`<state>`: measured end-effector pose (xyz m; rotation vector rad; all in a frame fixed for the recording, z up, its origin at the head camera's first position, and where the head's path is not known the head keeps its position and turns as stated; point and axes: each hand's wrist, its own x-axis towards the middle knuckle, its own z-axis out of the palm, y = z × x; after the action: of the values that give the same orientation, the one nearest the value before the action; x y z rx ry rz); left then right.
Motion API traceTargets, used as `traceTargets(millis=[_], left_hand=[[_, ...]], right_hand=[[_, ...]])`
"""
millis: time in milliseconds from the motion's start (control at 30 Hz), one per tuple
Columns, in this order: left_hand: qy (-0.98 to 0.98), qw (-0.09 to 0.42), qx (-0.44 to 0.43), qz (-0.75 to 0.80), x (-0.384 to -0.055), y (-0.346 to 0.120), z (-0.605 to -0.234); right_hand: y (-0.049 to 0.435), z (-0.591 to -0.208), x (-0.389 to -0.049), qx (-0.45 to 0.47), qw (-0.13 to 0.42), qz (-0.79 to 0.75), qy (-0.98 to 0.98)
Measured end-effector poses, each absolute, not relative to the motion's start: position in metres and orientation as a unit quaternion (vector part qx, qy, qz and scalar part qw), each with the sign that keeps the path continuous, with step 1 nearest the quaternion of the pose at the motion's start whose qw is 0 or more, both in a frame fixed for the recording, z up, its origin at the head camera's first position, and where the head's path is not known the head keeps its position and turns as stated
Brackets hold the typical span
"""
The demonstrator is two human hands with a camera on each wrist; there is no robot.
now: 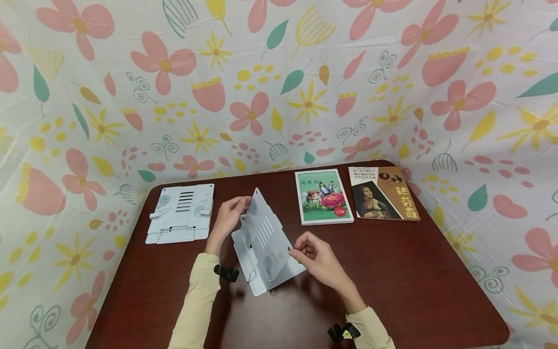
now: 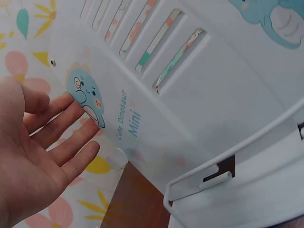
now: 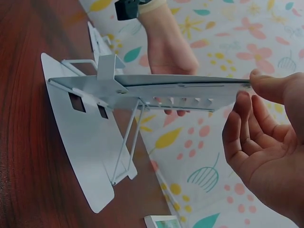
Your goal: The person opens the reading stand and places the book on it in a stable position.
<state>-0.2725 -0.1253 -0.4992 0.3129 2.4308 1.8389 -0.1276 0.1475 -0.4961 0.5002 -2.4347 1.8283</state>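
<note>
A white metal book stand point(image 1: 279, 242) printed with blue dinosaurs stands partly unfolded at the table's middle. Its slotted panel point(image 2: 156, 109) is raised steeply above the base plate point(image 3: 76, 137), which lies on the table. Behind the panel, the right wrist view shows a wire leg point(image 3: 126, 142) reaching down to the base. My right hand point(image 1: 320, 259) pinches the panel's near right corner between thumb and fingers. At the other side, my left hand point(image 1: 228, 215) has its fingers loosely extended, fingertips against the printed face by the panel's edge.
A second, similar book stand point(image 1: 167, 211) lies folded flat at the left of the table. Toward the back right lie a green book point(image 1: 324, 196) with a butterfly cover and a brown book point(image 1: 385, 194) with a portrait. A flower-patterned curtain point(image 1: 279, 121) surrounds the table point(image 1: 392, 271).
</note>
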Motion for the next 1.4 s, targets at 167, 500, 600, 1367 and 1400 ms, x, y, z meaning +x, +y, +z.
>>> traceTargets(millis=[167, 500, 600, 1367, 1400], left_hand=[[0.793, 0.039, 0.094, 0.601, -0.273, -0.136, -0.5], [0.793, 0.01, 0.067, 0.606, -0.267, -0.157, -0.501], [0.792, 0.005, 0.054, 0.608, -0.265, -0.162, -0.503], [0.807, -0.034, 0.001, 0.59, -0.241, -0.184, -0.504], [0.805, -0.032, -0.003, 0.592, -0.24, -0.184, -0.504]], right_hand=[[0.147, -0.495, -0.132, 0.151, 0.042, 0.59, -0.792], [0.143, -0.483, -0.146, 0.12, 0.063, 0.553, -0.822], [0.142, -0.479, -0.151, 0.118, 0.073, 0.543, -0.828], [0.143, -0.468, -0.193, 0.071, 0.088, 0.52, -0.846], [0.144, -0.467, -0.196, 0.072, 0.093, 0.515, -0.849]])
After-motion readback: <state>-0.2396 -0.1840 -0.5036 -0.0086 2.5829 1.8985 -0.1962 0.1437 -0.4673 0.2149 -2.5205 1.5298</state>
